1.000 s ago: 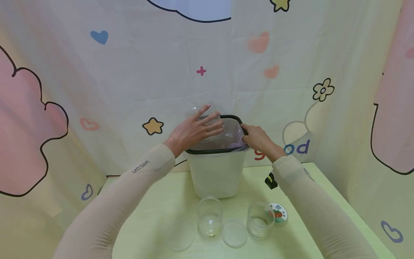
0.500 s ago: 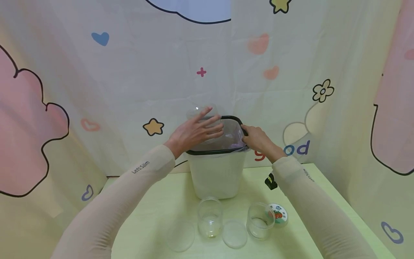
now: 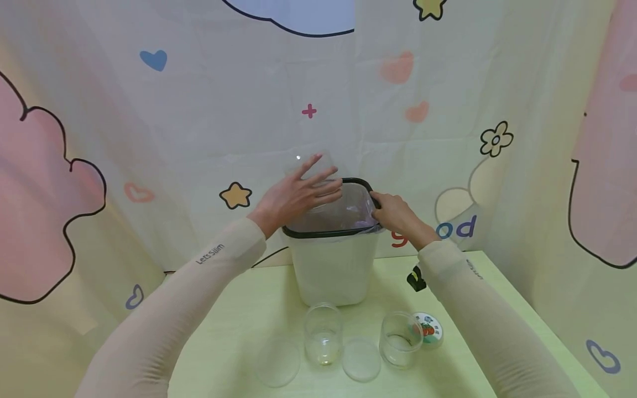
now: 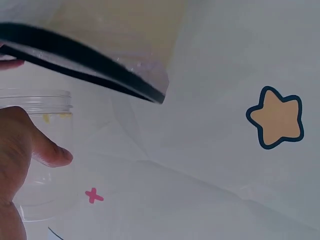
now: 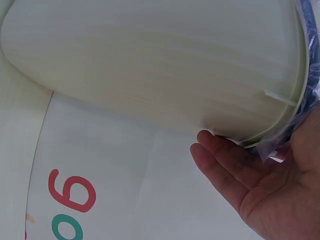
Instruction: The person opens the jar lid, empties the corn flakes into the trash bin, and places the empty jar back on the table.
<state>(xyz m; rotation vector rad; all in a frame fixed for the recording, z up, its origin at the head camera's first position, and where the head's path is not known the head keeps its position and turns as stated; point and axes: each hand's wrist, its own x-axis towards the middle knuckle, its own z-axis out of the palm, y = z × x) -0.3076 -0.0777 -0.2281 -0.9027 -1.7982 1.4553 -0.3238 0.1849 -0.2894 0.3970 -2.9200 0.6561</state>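
My left hand (image 3: 301,193) holds a clear plastic jar (image 4: 57,130) upside down over the bin's opening. Yellowish specks show near the jar's threaded mouth in the left wrist view. In the head view the back of the hand hides most of the jar. The trash bin (image 3: 332,271) is white, with a dark rim (image 3: 328,234) and a thin plastic liner (image 3: 360,213). My right hand (image 3: 395,213) grips that rim at the right side, and in the right wrist view its fingers (image 5: 220,155) lie against the bin's outer wall.
Two clear jars, one taller-looking (image 3: 323,331) and one to its right (image 3: 400,340), stand on the table (image 3: 224,331) before the bin. Two clear lids (image 3: 278,362) (image 3: 361,359) lie beside them. A printed round lid (image 3: 429,329) lies at the right. A patterned curtain (image 3: 249,110) hangs behind.
My left hand has dipped slightly and risen again with the jar, ending a little further left and up. The right hand keeps its grip on the rim.
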